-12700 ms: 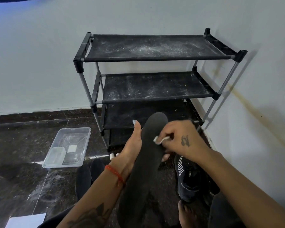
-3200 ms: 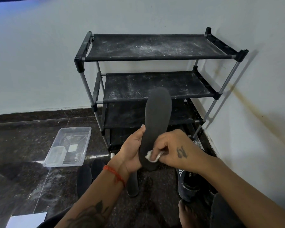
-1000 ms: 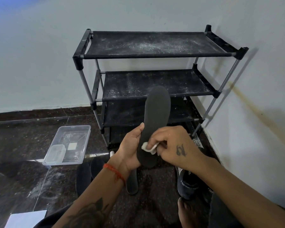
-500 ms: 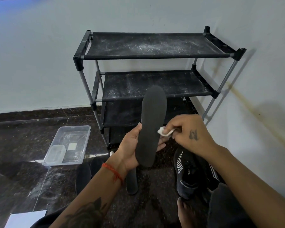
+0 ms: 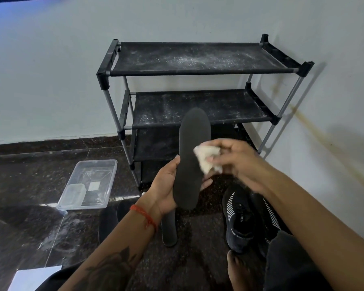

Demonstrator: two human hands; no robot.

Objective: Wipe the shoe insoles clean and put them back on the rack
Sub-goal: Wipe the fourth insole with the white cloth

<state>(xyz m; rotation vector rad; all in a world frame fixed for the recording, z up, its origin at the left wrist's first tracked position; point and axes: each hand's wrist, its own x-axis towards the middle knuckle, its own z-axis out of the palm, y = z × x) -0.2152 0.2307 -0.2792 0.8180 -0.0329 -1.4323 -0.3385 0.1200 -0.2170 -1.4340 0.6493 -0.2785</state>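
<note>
Head view: insole [image 5: 192, 156] upright in left hand [image 5: 166, 185], cloth [image 5: 207, 157] in right hand [image 5: 237, 162].

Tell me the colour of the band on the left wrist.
Red: a thin thread band around the left wrist, seen in the head view.

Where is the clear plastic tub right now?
In the head view the clear plastic tub sits on the dark floor at left, beside the lower left leg of the shoe rack.
</note>
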